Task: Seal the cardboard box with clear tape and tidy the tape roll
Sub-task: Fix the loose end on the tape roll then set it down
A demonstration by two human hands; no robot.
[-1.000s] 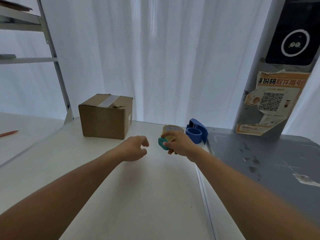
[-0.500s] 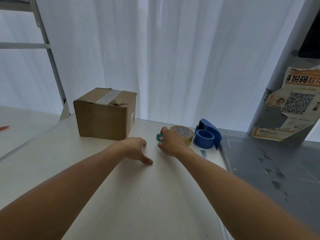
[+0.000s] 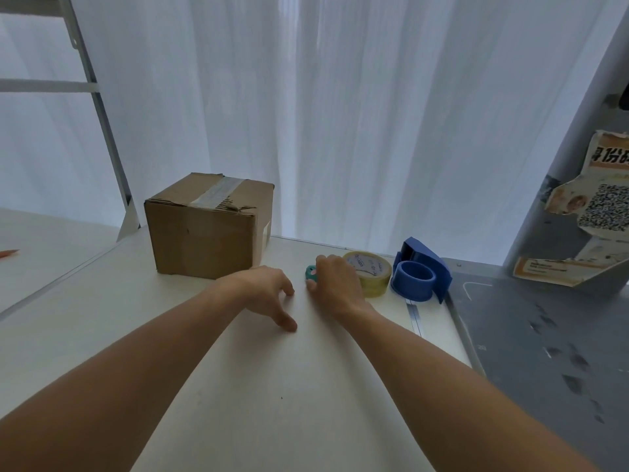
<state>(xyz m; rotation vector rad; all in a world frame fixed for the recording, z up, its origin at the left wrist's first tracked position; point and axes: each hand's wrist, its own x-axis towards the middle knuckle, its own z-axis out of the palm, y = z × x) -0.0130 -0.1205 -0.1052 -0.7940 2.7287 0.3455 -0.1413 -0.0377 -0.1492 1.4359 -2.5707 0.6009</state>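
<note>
Tape roll [image 3: 373, 275] sits partly hidden behind the right hand [image 3: 335, 284].

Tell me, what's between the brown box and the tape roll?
Between the cardboard box and the tape roll, the head view shows the right hand pinching a small teal thing; the rest is bare table.

One view only, taken from a head-worn wide-angle cam. It is aimed fwd & down across the worktop [image 3: 238, 403], toward the white curtain [image 3: 340, 114] at the back. Both forearms are seen entering from the bottom corners. The left hand [image 3: 262, 289] & right hand [image 3: 335, 282] are framed just below centre, near the lens, w/ the teal item [image 3: 311, 272] gripped by the right hand almost mid-frame. Uprights are shown leaning inward at the edges: shelf frame [image 3: 98, 107] left, grey post [image 3: 578, 148] right. The cardboard box [image 3: 204, 233] is caught centre-left, viewed from above.
</note>
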